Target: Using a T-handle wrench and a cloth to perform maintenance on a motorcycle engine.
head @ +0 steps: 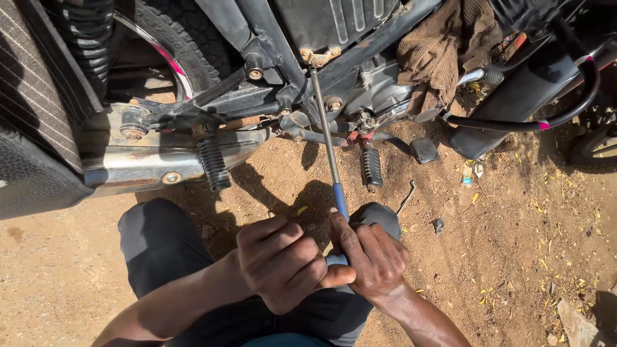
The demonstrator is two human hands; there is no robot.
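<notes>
Two hands grip one long screwdriver [329,148]: the left hand [279,262] and the right hand [373,257] have their fingers curled tight round its blue handle near the knees. Its metal shaft runs far to a bracket under the motorcycle frame [360,54], between the chrome exhaust [148,164] at left and the footpeg [372,168] at right, over bare dirt.
</notes>
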